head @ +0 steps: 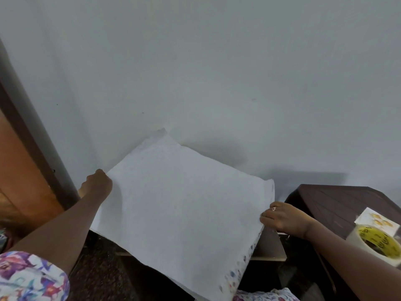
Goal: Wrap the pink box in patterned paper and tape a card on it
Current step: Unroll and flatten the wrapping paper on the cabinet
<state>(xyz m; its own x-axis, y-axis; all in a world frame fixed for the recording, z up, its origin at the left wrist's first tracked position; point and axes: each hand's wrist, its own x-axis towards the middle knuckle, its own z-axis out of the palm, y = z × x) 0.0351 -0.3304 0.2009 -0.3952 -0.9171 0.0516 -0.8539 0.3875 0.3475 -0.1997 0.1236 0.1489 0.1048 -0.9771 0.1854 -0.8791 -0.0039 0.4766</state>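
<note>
A large sheet of wrapping paper (180, 205) is held up in front of me, its white back facing me. Coloured dots of the pattern show along its curled lower right edge. My left hand (97, 183) grips the sheet's left edge. My right hand (282, 218), with a ring on one finger, pinches the right edge. A small card (377, 221) with yellow shapes lies on the dark table at the right, next to a roll of tape (377, 244). The pink box is not in view.
A dark brown table (338, 205) stands at the right. A pale wall (217, 72) fills the background. A wooden door and its frame (26, 161) run down the left. The floor below is dark.
</note>
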